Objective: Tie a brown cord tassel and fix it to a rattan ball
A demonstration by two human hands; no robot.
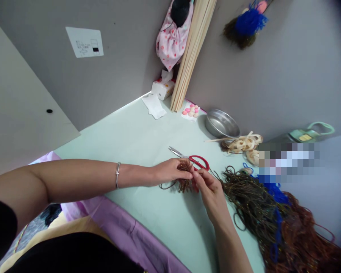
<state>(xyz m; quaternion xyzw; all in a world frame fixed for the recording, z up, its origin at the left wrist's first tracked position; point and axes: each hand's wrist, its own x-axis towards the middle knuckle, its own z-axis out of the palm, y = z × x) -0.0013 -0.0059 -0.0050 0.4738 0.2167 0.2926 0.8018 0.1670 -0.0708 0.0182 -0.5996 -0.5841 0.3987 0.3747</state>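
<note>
My left hand (pixel 169 169) is closed around a small bundle of brown yarn (pixel 184 185), its looped ends sticking out above and below the thumb. Close against it, my right hand (pixel 208 189) has thumb and fingertips pinched together at the bundle's right side. What lies between those right fingertips is too small to make out. Just behind both hands, red-handled scissors (pixel 199 162) lie on the pale green table (pixel 110 148), blades pointing to the upper left. A dark strand hangs out to the left below my left hand.
To the right lie heaped dark green yarn (pixel 241 197), blue yarn (pixel 278 193) and reddish-brown yarn (pixel 304 227). Farther back are a metal bowl (pixel 222 124), curled pale strips (pixel 243 143), pink beads (pixel 191 110), wooden strips (pixel 191 57) and a tissue pack (pixel 162 89). A green-lidded bottle (pixel 301 134) stands right.
</note>
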